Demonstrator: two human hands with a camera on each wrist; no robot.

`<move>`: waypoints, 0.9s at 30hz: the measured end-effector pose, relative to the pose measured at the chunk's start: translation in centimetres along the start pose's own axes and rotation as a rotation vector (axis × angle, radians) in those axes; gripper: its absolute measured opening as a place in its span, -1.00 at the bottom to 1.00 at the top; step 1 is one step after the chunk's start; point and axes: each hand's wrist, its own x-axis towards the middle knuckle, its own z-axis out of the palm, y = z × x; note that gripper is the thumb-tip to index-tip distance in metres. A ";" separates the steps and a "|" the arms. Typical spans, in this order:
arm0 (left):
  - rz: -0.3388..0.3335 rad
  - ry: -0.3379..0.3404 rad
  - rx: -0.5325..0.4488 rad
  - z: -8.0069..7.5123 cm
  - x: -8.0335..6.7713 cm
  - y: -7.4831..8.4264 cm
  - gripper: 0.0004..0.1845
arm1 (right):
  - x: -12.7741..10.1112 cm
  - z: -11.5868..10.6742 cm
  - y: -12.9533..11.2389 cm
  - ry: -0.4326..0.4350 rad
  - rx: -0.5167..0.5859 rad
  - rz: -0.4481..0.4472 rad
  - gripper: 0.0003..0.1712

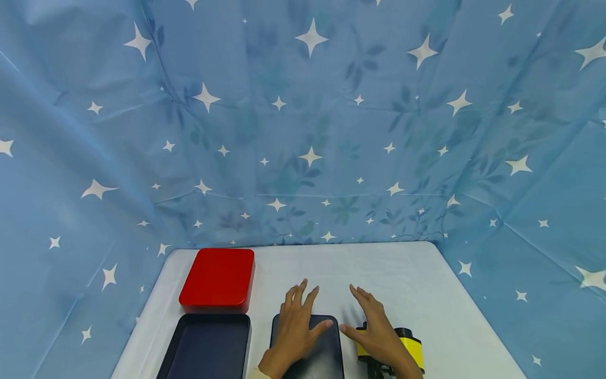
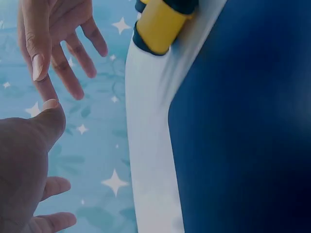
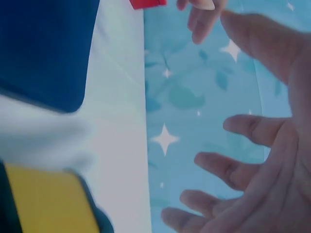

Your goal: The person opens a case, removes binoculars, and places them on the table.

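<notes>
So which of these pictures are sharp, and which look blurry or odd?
Head view: sharp and evenly lit, with the backdrop's edges bowed by a wide lens and faint blur around the right hand. Left wrist view: dim, the left hand a dark, soft mass up close. Right wrist view: the blurriest, the yellow-and-black object smeared and the right hand soft.

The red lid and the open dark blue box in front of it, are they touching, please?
Cannot tell. In the head view the red lid sits just behind the dark blue box, but only shadow shows at the seam.
</notes>
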 end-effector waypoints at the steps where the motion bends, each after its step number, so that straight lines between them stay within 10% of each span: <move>1: -0.009 -0.011 -0.005 -0.3 0.0 -0.4 -0.14 | 0.3 0.4 -0.2 0.002 -0.003 -0.005 0.11; 27: -0.056 0.130 0.242 -5.4 -1.6 -7.2 -0.29 | 5.1 6.1 -5.9 0.027 -0.100 -0.193 -0.14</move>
